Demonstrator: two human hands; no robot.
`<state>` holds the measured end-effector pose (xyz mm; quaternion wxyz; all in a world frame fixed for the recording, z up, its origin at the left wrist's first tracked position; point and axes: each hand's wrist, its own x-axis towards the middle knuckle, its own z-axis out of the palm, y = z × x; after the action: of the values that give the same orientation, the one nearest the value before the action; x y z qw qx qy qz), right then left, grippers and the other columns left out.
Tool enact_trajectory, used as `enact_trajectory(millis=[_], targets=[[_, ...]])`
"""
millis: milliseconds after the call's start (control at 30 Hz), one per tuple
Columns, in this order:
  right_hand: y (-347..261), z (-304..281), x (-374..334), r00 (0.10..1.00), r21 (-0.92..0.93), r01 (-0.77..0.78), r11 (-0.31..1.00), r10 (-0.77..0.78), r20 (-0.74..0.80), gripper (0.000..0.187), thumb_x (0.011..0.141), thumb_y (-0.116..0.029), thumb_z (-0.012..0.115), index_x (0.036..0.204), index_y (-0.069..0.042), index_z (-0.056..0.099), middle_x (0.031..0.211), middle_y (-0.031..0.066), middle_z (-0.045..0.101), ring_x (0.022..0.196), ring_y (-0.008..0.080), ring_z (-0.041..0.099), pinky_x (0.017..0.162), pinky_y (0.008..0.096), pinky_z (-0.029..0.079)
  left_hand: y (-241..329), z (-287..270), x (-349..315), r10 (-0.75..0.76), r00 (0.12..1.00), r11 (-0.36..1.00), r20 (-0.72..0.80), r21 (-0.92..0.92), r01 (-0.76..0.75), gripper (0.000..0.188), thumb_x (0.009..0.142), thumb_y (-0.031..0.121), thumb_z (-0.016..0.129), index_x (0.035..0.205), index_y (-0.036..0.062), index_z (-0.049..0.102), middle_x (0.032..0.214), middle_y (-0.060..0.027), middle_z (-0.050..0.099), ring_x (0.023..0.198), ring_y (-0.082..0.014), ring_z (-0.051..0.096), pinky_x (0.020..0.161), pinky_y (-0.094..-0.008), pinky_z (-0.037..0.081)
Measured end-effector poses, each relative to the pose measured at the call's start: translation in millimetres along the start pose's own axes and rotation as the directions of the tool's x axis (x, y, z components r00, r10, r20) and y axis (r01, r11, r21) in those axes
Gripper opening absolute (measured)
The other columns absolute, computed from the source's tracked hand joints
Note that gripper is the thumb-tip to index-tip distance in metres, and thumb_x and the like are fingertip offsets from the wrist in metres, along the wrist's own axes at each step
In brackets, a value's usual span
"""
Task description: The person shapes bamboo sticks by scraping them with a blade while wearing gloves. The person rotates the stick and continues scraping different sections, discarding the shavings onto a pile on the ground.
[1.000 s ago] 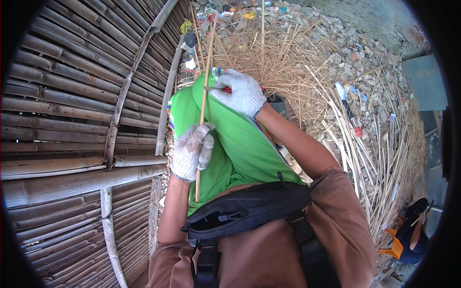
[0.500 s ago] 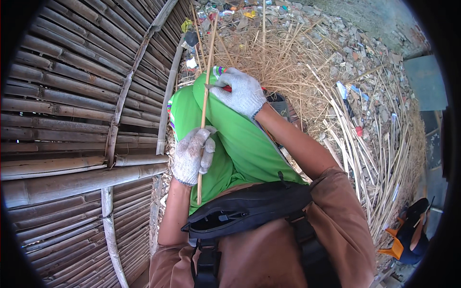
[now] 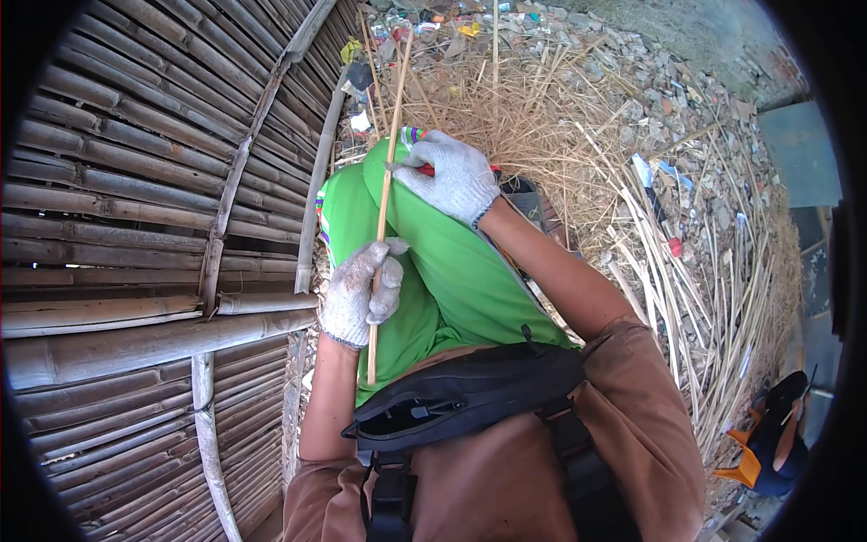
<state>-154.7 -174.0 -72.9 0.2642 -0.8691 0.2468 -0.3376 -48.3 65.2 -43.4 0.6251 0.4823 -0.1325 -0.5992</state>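
Note:
A long, thin bamboo strip (image 3: 394, 126) lies lengthwise over my green-trousered knees (image 3: 433, 244), its near end by my waist. My left hand (image 3: 361, 287), in a soiled white glove, is closed around the strip's lower part. Farther up, my gloved right hand (image 3: 452, 179) is closed on a red-handled knife (image 3: 426, 169). The knife's blade is mostly hidden by the glove and lies against the strip's right side. A bit of red also shows past the back of the right hand.
A bamboo slat wall (image 3: 126, 181) stands close on my left. Dry shavings (image 3: 506, 108) cover the rubble ahead. Cut strips (image 3: 673, 316) lie in a long heap on the right, with a black and orange object (image 3: 768, 443) beyond. A black waist bag (image 3: 470, 388) crosses my lap.
The strip has shifted very slightly, its far end a touch to the right. My left fingers have changed their grip a little. The right hand has barely moved.

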Motion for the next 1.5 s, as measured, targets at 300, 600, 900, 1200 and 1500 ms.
enact_trajectory(millis=[300,600,900,1200,1500], targets=[[3.3,-7.2,-3.5,0.992,0.021,0.102,0.995,-0.103,0.075,0.041,0.096,-0.055,0.08,0.086,-0.015,0.078,0.095,0.0076,0.07,0.081,0.0339,0.075,0.074,0.0494,0.061,-4.2,-11.9,14.7,-0.018,0.983,0.943,0.185,-0.324,0.079,0.041,0.119,0.021,0.052,0.141,-0.0123,0.058,0.084,-0.0042,0.064,0.045,-0.0069,0.044,0.037,-0.0238,0.034],[11.4,0.7,4.1,1.0,0.056,0.012,0.998,-0.013,0.003,0.042,0.096,-0.056,0.08,0.088,-0.015,0.079,0.095,0.0082,0.07,0.085,0.0338,0.075,0.075,0.0492,0.06,-8.0,-14.2,4.5,-0.071,0.948,0.755,0.31,-0.605,0.254,0.044,0.122,0.023,0.045,0.146,-0.0126,0.052,0.082,-0.0035,0.057,0.044,-0.0057,0.042,0.038,-0.0246,0.035],[11.2,-5.9,7.1,0.997,0.004,0.038,0.999,-0.038,0.074,0.045,0.098,-0.058,0.077,0.09,-0.014,0.079,0.095,0.0101,0.071,0.086,0.0356,0.075,0.077,0.0496,0.06,-4.8,-15.1,4.0,-0.084,0.958,0.798,0.274,-0.558,0.23,0.044,0.122,0.025,0.047,0.146,-0.0112,0.053,0.082,-0.0028,0.058,0.043,-0.0056,0.042,0.038,-0.0245,0.035],[43.8,-17.5,47.6,0.958,0.097,-0.276,0.956,0.282,-0.056,0.038,0.096,-0.045,0.079,0.105,-0.008,0.083,0.107,0.0167,0.079,0.101,0.0358,0.077,0.094,0.0483,0.061,22.9,3.5,6.1,0.07,0.995,0.981,-0.075,0.186,-0.055,0.042,0.117,0.023,0.056,0.142,-0.0099,0.062,0.086,-0.0043,0.069,0.048,-0.0089,0.051,0.04,-0.0245,0.039],[24.8,-25.3,10.6,0.996,0.084,0.033,0.996,-0.04,0.08,0.031,0.098,-0.034,0.076,0.118,-0.011,0.073,0.116,0.0152,0.075,0.106,0.0374,0.075,0.096,0.0494,0.061,31.2,10.5,22.6,0.128,0.985,0.944,-0.115,0.318,-0.086,0.04,0.115,0.021,0.057,0.143,-0.0072,0.063,0.081,-0.0059,0.067,0.045,-0.0111,0.051,0.038,-0.0266,0.041]])
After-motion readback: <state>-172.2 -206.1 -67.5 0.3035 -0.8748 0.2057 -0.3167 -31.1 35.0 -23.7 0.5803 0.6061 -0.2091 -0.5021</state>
